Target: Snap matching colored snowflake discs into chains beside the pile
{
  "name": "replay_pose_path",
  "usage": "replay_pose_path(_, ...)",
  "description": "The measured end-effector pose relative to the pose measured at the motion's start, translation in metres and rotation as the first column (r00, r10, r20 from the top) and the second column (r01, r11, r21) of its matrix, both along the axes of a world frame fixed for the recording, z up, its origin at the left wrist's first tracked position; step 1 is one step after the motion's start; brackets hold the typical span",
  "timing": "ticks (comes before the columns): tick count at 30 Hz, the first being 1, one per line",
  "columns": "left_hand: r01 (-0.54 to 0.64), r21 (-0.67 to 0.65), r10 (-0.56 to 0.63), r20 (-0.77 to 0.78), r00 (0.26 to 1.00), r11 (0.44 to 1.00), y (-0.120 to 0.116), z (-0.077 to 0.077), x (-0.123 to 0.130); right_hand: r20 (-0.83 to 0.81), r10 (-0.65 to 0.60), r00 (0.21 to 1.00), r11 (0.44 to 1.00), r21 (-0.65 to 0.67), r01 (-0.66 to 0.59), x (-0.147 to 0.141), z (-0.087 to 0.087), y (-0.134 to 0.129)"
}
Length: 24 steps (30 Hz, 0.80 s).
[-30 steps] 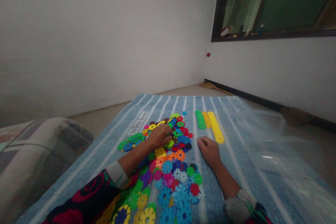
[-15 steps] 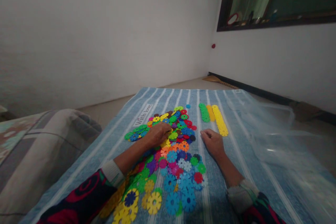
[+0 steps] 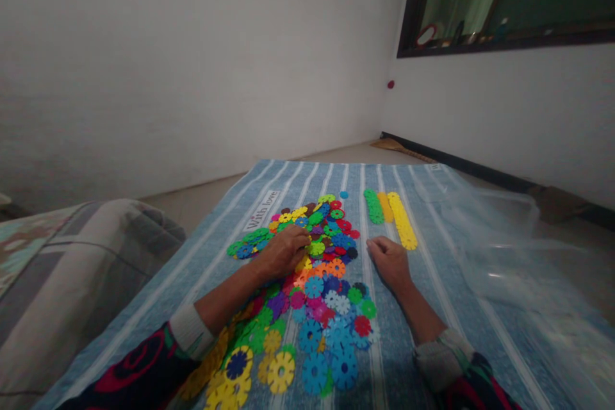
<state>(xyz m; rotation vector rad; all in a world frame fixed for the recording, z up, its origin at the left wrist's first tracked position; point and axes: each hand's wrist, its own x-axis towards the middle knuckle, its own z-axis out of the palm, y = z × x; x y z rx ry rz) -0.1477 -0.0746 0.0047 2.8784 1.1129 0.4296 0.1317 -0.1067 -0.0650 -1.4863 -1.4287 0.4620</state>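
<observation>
The striped cloth [image 3: 211, 250] says "With love". Walls [image 3: 216, 64] are white. Left hand [image 3: 286, 250] is on discs [image 3: 314, 285], right hand [image 3: 390, 259] beside; can't tell if they hold any.

flower-shaped plastic discs [image 3: 314, 278], notched at the rim and many with a hole in the centre, spread in a loose, overlapping pile over a striped blue cloth [image 3: 446, 275], in green, red, orange, purple, pink, yellow and several blues. to the pile's right, three tidy rows of overlapping discs lie side by side: a green row [image 3: 373, 206], an amber row [image 3: 385, 207] in the middle and a longer yellow row [image 3: 402, 221]. a lone blue disc [image 3: 344, 195] lies flat just beyond the pile. at the near end, a dark blue disc [image 3: 237, 364] sits atop a yellow one.
</observation>
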Motion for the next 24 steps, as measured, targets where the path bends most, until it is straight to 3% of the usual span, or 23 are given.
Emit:
replay_pose_path(5,0.150,-0.126,-0.156,-0.046,0.987,0.981,-0.036,0.010,0.035,0.012,0.002,1.000,1.000,0.012,-0.002,0.001,0.001,0.000)
replay_pose_path(11,-0.006,-0.210,-0.054,-0.279,0.959,0.978,-0.078,0.016,0.089,0.025,-0.006,1.000,1.000,0.027,0.006,0.001,0.001,0.001)
replay_pose_path(16,-0.108,-0.215,0.019,-0.378,0.926,0.971,-0.082,0.016,0.108,0.028,-0.003,1.000,1.000,0.027,0.003,0.002,0.000,0.002)
replay_pose_path(24,-0.181,-0.282,0.069,-0.368,0.927,0.942,-0.076,0.011,0.102,0.026,0.003,1.000,1.000,0.023,-0.004,0.002,-0.004,0.005)
